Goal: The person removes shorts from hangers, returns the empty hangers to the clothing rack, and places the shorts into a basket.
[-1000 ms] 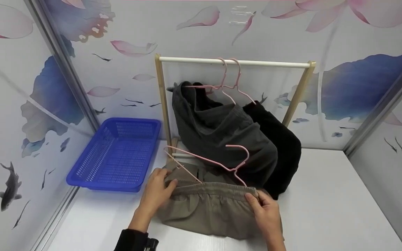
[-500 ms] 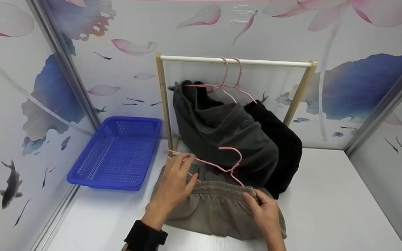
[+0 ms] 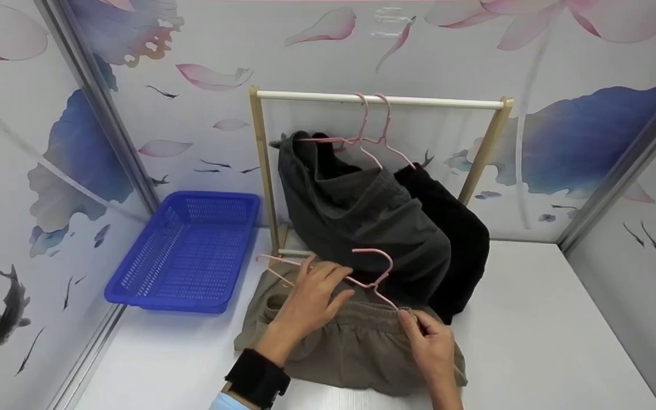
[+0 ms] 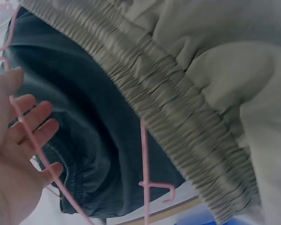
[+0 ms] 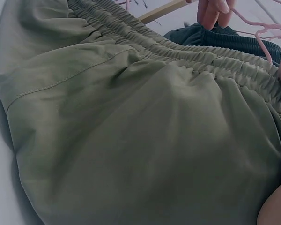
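Observation:
Olive-grey pants [image 3: 356,356] with a gathered elastic waistband [image 4: 152,89] lie on the white table. A pink hanger [image 3: 382,277] is partly inside the waist, its hook standing above it. My right hand [image 3: 433,347] pinches the waistband at its right end, by the hanger's right arm. My left hand [image 3: 310,302] lies over the hanger's left arm, fingers extended. In the left wrist view the hanger's pink bar [image 4: 40,152] crosses in front of those loosely spread fingers [image 4: 42,112]. The left end of the hanger sticks out beyond the waistband opening.
A rack with a white rail [image 3: 436,103] and wooden legs stands behind. Dark grey pants [image 3: 362,210] and black pants [image 3: 459,228] hang from it on pink hangers. A blue perforated basket [image 3: 185,262] sits at the left, near the wall.
My left hand has left the waistband's left side and moved right onto the hanger's arm. The hanger has shifted left and slightly down. My right hand keeps its pinch.

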Demonstrator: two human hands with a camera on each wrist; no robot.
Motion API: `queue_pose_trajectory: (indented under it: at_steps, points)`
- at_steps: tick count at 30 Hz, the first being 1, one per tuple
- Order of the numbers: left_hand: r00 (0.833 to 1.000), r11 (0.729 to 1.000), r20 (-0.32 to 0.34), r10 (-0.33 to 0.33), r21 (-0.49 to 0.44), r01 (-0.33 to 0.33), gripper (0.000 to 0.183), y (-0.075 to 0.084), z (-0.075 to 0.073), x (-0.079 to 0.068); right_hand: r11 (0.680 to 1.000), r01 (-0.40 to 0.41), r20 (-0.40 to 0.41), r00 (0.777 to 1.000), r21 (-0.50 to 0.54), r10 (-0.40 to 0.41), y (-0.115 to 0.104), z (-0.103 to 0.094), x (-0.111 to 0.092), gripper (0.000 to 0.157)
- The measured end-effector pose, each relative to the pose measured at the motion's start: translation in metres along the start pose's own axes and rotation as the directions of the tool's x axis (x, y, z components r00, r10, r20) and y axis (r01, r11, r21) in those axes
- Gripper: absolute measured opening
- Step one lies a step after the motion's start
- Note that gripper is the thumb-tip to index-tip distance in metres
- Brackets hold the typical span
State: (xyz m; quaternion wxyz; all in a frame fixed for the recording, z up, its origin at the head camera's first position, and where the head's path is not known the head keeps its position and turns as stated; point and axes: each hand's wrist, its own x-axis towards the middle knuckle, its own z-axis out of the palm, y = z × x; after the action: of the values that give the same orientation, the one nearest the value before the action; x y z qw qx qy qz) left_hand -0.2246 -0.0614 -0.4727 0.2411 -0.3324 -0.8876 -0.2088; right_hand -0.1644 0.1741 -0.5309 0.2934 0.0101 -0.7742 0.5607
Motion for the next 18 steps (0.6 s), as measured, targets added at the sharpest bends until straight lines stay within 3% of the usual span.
queue_pose_trajectory:
  at_steps: [4, 8, 14, 18]
  points:
    - [0.999, 0.999, -0.035, 0.034, -0.012, -0.035, 0.030, 0.001, 0.006, 0.000, 1.000, 0.014, -0.018, 1.000, 0.014, -0.014, -0.011, 0.003, -0.001, 0.020]
    - [0.991, 0.996, -0.115, 0.068, -0.041, -0.073, 0.020, 0.001, 0.011, 0.002, 0.998, 0.027, -0.021, 0.999, 0.053, -0.026, -0.028, 0.002, -0.003, 0.021]
    - [0.981, 0.990, -0.182, 0.068, -0.111, -0.089, 0.013, 0.000, 0.015, 0.004, 0.998, 0.036, -0.009, 0.999, 0.055, -0.035, -0.021, 0.002, -0.003, 0.021]
    - [0.974, 0.984, -0.215, 0.069, -0.146, -0.102, 0.014, -0.001, 0.015, 0.006, 0.998, 0.031, 0.006, 0.999, 0.062, -0.031, -0.035, 0.000, -0.003, 0.019]
